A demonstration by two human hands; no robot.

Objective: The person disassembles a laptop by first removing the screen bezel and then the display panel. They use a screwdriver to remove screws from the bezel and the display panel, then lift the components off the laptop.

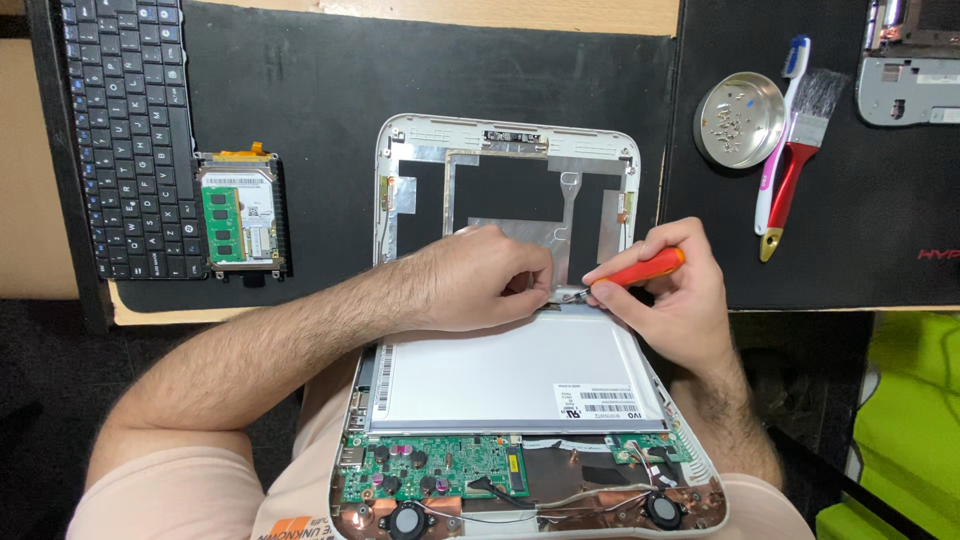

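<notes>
Black mats cover our desk, and the opened laptop (530,400) rests on our lap against its edge; at the hinge end of its flipped display panel (510,375), our right hand (670,290) grasps a red screwdriver (630,272), shaft slanting down-left toward our left hand (480,280), whose fingers pinch the panel's edge just beside the tip

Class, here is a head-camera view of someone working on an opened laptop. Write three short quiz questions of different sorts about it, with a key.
1. True or false: the right hand holds an orange-handled screwdriver.
2. Which lies beside the round metal dish of screws? A) paintbrush B) scissors C) tape roll
3. Fill in: the left hand rests on the upper edge of the grey display ____.

Key: 1 true; 2 A; 3 panel.
</notes>
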